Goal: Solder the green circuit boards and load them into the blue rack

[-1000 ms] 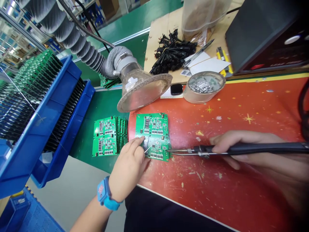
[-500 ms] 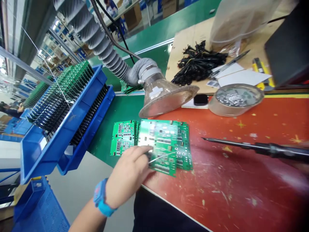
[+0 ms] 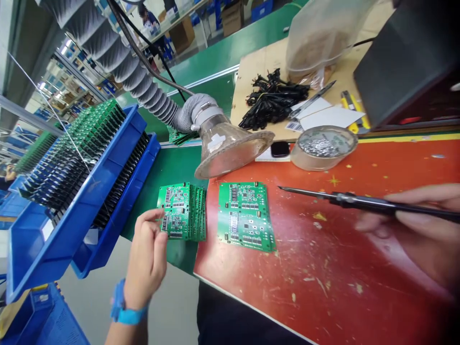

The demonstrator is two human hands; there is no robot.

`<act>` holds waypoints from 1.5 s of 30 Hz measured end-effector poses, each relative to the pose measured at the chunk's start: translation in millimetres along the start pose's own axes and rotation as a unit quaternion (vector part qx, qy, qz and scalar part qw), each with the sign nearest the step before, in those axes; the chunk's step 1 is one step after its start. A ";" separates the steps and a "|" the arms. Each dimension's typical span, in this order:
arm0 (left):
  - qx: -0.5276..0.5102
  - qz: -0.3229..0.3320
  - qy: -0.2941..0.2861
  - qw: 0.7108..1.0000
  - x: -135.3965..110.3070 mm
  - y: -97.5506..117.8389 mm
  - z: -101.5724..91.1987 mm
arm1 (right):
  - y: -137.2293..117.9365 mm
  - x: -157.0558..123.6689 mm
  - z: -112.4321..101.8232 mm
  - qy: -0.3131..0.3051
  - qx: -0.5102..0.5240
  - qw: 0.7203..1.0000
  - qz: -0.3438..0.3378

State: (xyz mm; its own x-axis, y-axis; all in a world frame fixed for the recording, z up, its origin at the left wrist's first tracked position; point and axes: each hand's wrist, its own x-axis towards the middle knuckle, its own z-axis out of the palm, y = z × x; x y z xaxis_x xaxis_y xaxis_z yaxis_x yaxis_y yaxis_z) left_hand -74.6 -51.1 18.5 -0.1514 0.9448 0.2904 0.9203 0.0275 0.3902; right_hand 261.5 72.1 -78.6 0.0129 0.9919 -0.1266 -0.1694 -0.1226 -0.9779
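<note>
My left hand (image 3: 145, 258), with a blue wristband, is curled in a pinch at the left edge of a stack of green circuit boards (image 3: 183, 211) on the green surface. A thin solder wire (image 3: 53, 115) runs from the upper left over the bins toward that hand. A single green circuit board (image 3: 246, 215) lies flat on the red mat (image 3: 359, 268), untouched. My right hand (image 3: 413, 225) grips a black soldering iron (image 3: 359, 201). The iron's tip hangs above the mat, just right of the single board and clear of it.
A clear fume hood (image 3: 230, 143) on a grey ribbed hose hangs behind the boards. Blue bins (image 3: 82, 230) racked with several boards stand at the left. Behind are a tape roll holding solder scraps (image 3: 323, 146), black cables (image 3: 273, 98), a black box (image 3: 406, 62) and a dark watch (image 3: 280, 149).
The soldering iron has lifted off the single board and drawn back to the right. My left hand has left that board and moved left to the stack.
</note>
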 end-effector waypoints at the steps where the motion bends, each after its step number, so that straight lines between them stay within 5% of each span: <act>1: -0.033 -0.010 0.033 0.999 -0.9 12.7 11.3 | -4.9 -1.2 4.9 0.002 0.004 1.000 0.004; 5: 0.018 0.009 -0.042 0.999 9.0 56.1 63.4 | -9.0 -3.8 15.1 -0.019 0.021 1.000 0.000; 10: 0.109 0.022 -0.024 0.993 29.9 69.5 99.4 | -1.0 -7.9 21.9 -0.050 -0.053 0.995 -0.061; 18: 0.129 0.013 -0.031 0.991 39.4 65.1 107.1 | -2.8 -7.5 28.9 -0.121 -0.134 0.975 -0.129; 45: 0.087 0.013 -0.024 0.996 48.0 73.5 113.3 | -7.8 -9.1 29.3 -0.117 -0.189 0.965 -0.139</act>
State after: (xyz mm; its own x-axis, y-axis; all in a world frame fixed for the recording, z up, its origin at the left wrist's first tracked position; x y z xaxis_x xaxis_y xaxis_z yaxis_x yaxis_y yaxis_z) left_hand 26.6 33.3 -37.8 -0.1136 0.9603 0.2546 0.9727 0.0553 0.2253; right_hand 233.8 65.0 -64.9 -0.2249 0.9631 0.1479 0.1805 0.1903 -0.9650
